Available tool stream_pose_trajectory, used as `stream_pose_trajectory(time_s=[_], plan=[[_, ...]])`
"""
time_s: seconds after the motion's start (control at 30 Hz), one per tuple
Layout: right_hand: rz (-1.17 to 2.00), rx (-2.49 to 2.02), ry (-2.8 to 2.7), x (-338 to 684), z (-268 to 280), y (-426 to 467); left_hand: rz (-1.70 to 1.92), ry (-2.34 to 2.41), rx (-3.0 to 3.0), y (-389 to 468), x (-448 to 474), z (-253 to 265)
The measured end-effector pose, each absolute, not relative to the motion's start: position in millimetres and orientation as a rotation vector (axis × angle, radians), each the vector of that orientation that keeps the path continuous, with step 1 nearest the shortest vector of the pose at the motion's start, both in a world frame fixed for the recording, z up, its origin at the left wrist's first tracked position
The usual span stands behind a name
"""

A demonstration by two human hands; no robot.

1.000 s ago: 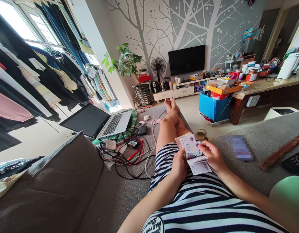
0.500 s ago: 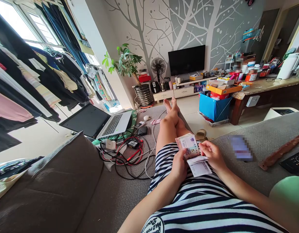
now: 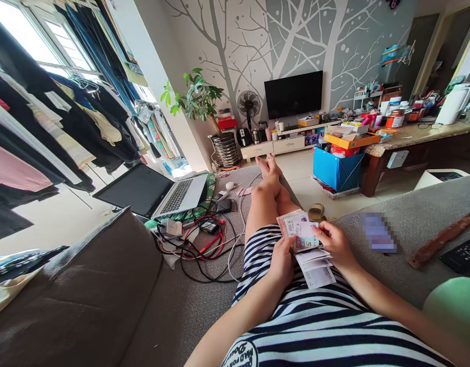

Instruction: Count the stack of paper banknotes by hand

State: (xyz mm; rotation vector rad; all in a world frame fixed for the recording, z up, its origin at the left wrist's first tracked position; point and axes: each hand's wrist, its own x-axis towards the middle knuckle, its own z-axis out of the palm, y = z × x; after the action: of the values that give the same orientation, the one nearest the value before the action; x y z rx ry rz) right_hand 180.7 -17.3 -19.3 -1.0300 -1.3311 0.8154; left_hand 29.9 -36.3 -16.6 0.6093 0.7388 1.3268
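My left hand (image 3: 283, 259) grips a stack of banknotes (image 3: 289, 224) above my lap, its thumb pressed on the near edge. A "5" shows on one note, and pinkish edges stick out at the stack's left side. Between the thumb and fingers of my right hand (image 3: 334, 244) is the right end of a pale note (image 3: 305, 232) lying over the stack. Several whitish notes (image 3: 318, 272) hang fanned out below, between my two hands. What my right hand's lower fingers hold is partly hidden.
An open laptop (image 3: 177, 196) and tangled cables (image 3: 208, 239) lie on the sofa to my left. On the right are a blurred-out phone-like object (image 3: 379, 233), a brown stick-like thing (image 3: 444, 237) and a black remote (image 3: 464, 256). A blue bin (image 3: 336, 168) stands beside the table (image 3: 410, 137).
My right hand has drawn a pale note leftward over the stack, partly covering the "5" note. The whitish notes below are more fanned out and hang a little lower.
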Motion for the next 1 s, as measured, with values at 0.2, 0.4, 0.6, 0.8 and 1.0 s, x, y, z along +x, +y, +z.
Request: stream_pose_trajectory(time_s=[0.2, 0.4, 0.6, 0.8, 1.0], plan=[[0.863, -1.004, -1.357, 178.9, -12.6, -22.6, 1.322, 0.743, 0.604, -31.1, 28.2, -21.5], [0.885, -1.027, -1.339, 179.3, -12.2, -23.9, 1.323, 0.751, 0.617, -32.6, 29.4, -18.4], [0.903, -1.025, -1.32, 178.2, -7.6, -25.1, 1.32, 0.773, 0.624, -32.3, 29.0, -16.3], [0.886, -0.961, -1.344, 178.9, -2.2, -30.3, 1.297, 0.794, 0.602, -31.6, 29.2, -15.8], [0.931, -0.983, -1.338, 179.2, -5.5, -24.3, 1.29, 0.762, 0.609, -32.5, 28.3, -15.5]])
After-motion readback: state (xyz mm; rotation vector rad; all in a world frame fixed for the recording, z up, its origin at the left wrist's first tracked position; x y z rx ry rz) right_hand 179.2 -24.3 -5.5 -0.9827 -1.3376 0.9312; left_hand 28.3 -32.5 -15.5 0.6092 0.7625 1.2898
